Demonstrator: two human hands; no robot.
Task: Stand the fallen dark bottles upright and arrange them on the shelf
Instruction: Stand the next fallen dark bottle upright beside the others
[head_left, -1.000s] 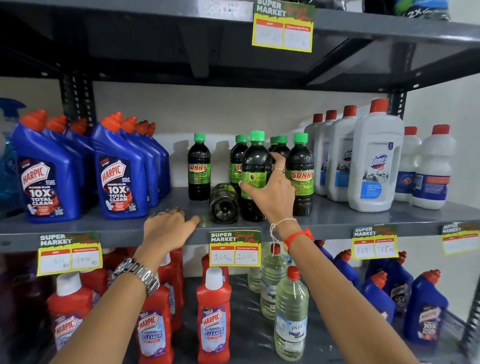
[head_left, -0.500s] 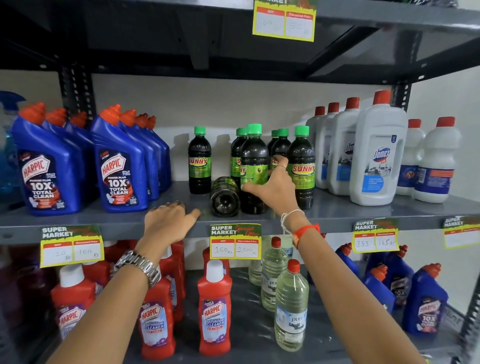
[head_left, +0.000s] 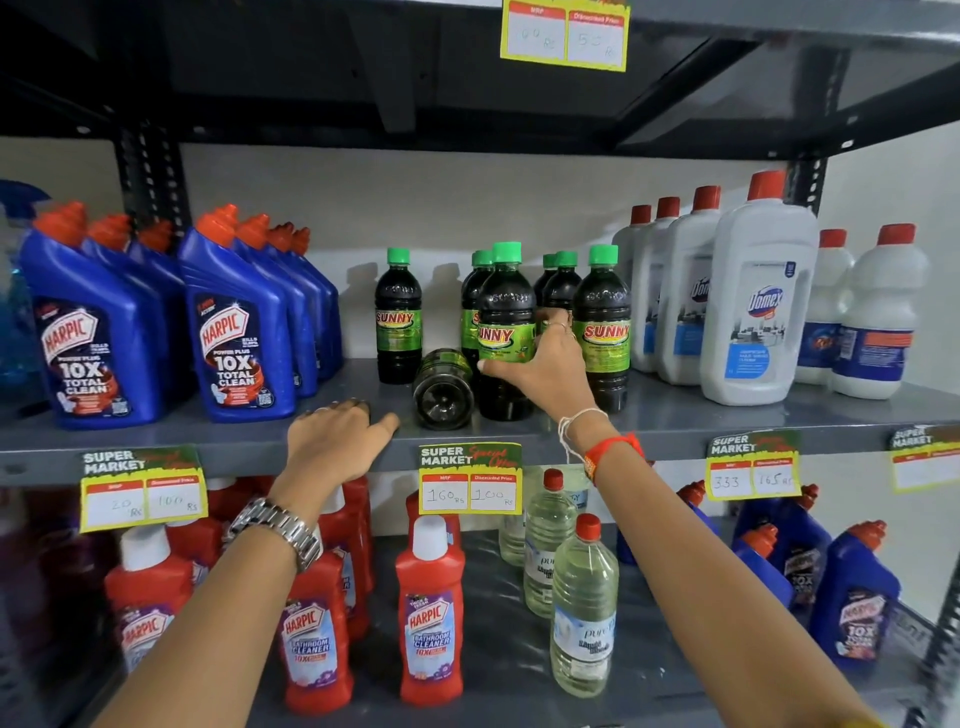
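Note:
Several dark bottles with green caps and SUNNY labels stand on the grey middle shelf (head_left: 727, 421). One dark bottle (head_left: 443, 389) lies on its side, its base facing me, at the shelf's front. My right hand (head_left: 545, 369) wraps around an upright dark bottle (head_left: 505, 312) just right of the fallen one. Another upright bottle (head_left: 398, 317) stands apart to the left, and one more (head_left: 605, 322) stands right of my hand. My left hand (head_left: 332, 441) rests flat on the shelf's front edge, fingers apart, holding nothing.
Blue Harpic bottles (head_left: 234, 322) crowd the shelf's left part, white Domex bottles (head_left: 753, 301) its right. Price tags (head_left: 470, 478) hang from the front edge. Below stand red Harpic bottles (head_left: 430, 613) and clear bottles (head_left: 584, 608). The upper shelf (head_left: 467, 78) hangs low overhead.
The view has shifted slightly. My right hand stays on the upright bottle, which has turned so more of its label faces front. My left hand has not moved.

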